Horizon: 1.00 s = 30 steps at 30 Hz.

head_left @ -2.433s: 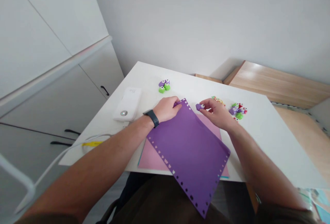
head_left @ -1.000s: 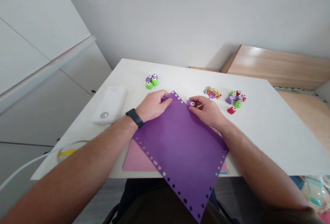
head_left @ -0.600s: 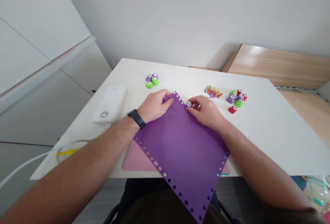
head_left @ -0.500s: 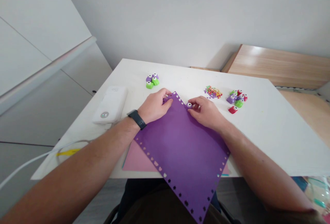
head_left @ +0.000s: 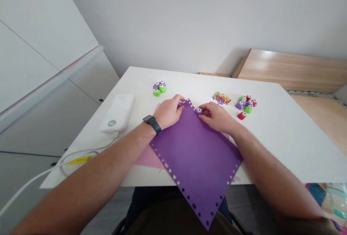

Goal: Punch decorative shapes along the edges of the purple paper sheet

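Up at the top corner

The right hand (head_left: 217, 116) was closed, gripping a small purple hole punch (head_left: 199, 111) at the edge of the big square purple paper sheet (head_left: 193, 155). That sheet lay over a pink paper sheet (head_left: 146, 158) on a white table (head_left: 271, 134). The left hand (head_left: 169, 112) sat at the top corner; I could not tell if it gripped.

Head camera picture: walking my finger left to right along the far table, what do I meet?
white rectangular power bank → purple and green craft punches → pile of colourful paper cutouts → red, purple and green craft punches
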Each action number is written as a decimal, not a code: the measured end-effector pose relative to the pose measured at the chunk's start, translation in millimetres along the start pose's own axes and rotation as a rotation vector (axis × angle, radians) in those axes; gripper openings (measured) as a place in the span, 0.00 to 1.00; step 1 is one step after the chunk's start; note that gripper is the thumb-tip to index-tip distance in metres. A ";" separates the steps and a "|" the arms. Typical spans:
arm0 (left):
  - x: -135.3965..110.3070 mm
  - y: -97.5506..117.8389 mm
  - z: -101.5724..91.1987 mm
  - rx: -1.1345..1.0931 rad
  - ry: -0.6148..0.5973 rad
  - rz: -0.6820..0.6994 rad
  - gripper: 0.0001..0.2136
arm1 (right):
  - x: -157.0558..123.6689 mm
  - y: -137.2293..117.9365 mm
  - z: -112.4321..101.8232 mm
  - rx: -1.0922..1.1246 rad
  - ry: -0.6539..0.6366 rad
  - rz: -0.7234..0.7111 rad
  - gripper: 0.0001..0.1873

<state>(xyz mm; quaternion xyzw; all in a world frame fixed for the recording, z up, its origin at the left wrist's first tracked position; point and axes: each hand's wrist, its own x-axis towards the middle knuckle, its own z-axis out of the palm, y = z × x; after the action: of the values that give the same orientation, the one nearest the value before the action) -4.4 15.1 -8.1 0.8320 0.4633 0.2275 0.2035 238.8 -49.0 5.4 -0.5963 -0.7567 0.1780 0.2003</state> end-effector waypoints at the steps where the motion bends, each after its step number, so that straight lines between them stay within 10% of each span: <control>1: 0.4 0.5 0.7 -0.006 0.003 0.006 0.13 | 0.6 2.2 0.2 -0.001 0.002 -0.006 0.17; 25: -11.3 -15.7 -19.9 -0.139 0.080 0.069 0.18 | -3.1 1.1 -1.1 -0.011 -0.011 -0.049 0.16; 30: -15.2 -28.7 -45.3 0.031 -0.083 0.004 0.21 | -4.8 1.2 -2.1 0.002 -0.021 -0.045 0.16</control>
<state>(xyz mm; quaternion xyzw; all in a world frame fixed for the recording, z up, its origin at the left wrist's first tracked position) -56.6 21.7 10.1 0.8447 0.4561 0.1860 0.2094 241.9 -53.3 6.2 -0.5772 -0.7717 0.1803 0.1969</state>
